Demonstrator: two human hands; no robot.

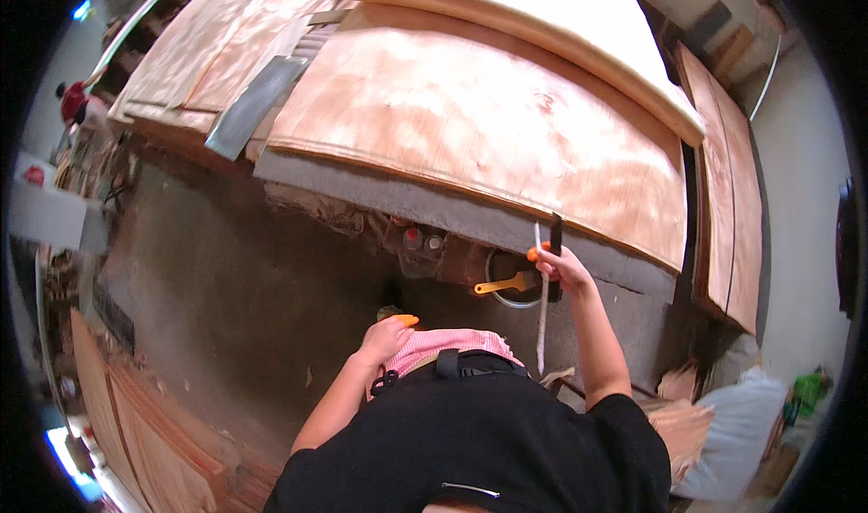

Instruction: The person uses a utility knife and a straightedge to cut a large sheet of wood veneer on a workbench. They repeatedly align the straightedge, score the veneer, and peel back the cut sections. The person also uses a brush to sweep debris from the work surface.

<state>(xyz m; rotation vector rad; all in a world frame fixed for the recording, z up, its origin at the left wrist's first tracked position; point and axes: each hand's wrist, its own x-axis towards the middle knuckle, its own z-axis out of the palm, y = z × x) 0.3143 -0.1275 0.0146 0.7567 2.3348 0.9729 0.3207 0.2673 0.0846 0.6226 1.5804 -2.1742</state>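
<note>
My right hand (562,267) is closed around a dark flat tool (556,228), which points away from me over the front edge of the table. A long thin pale strip (542,332) runs through the same hand and hangs toward my body. Orange covers show on a fingertip of each hand. Low at my left side, my left hand (387,339) rests beside pink checked cloth (452,339) at my waist, with its orange-tipped finger stretched out and nothing visible in it. The wood sheets (470,97) lie stacked in front of me on a grey-edged table.
A rolled wood sheet (524,38) lies across the stack. A grey metal plate (256,106) leans at its left. Below the table edge are a yellow-handled brush (506,284) on a round container and some bottles (413,238). Boards (723,188) stand at the right; a person (77,106) is far left.
</note>
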